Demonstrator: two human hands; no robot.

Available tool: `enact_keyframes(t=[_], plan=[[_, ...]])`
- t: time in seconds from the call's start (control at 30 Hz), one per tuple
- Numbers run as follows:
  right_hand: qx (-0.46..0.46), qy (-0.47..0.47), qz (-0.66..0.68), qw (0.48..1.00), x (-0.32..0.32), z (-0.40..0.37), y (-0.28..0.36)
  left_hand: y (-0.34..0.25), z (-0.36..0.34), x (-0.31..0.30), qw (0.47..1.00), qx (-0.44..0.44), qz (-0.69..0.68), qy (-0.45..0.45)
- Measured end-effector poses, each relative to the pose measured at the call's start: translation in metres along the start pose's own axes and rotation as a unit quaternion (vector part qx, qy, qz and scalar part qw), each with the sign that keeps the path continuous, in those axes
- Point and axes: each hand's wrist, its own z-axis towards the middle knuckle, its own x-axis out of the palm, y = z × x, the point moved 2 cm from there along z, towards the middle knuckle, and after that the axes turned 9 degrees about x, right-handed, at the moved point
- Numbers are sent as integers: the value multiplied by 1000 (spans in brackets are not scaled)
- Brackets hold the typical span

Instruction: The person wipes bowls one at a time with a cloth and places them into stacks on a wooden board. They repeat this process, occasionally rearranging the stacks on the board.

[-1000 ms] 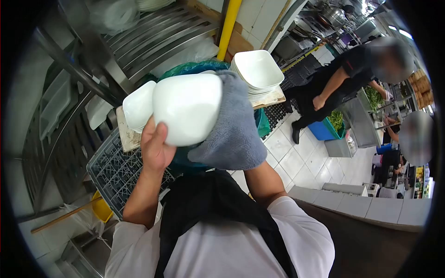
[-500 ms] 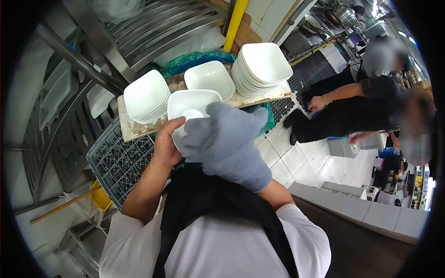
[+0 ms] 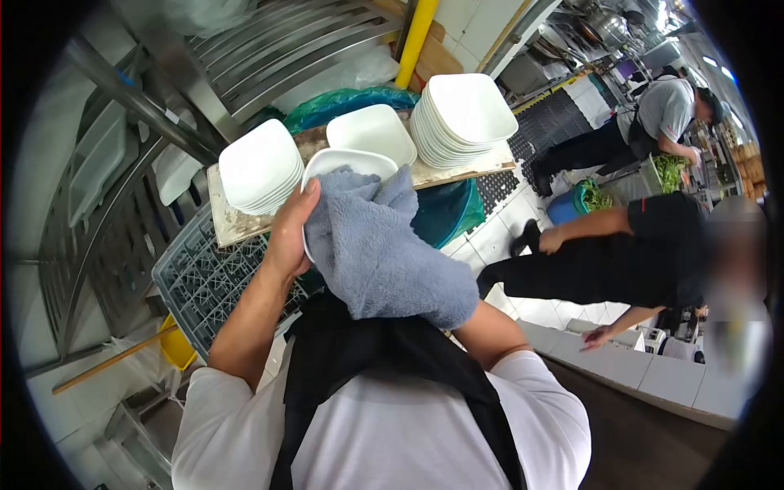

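stacked bowls [image 3: 465, 110] behind the cloth-filled bowl [image 3: 356, 160]

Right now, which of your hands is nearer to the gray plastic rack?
Left. The left hand grips the left side of the bowl, just up and right of the rack; the right hand, hidden under the cloth, is farther right.

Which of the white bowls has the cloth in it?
The held bowl, in the left hand: the cloth covers much of its inside. The stacked bowls on the board have none.
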Motion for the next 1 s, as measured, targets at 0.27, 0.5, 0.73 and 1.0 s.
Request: enact_keyframes(t=[0.27, 0.5, 0.73, 1.0], plan=[[-43, 23, 18, 999, 5, 1, 4, 7, 2, -11, 998, -35, 2, -47], [54, 49, 149, 986, -22, -10, -33, 29, 31, -19, 994, -33, 33, -96], [187, -2, 209, 960, -41, -56, -73, 56, 90, -40, 949, 167, 165, -212], [222, 56, 240, 943, -37, -81, -72, 82, 129, -91, 866, 128, 432, -218]])
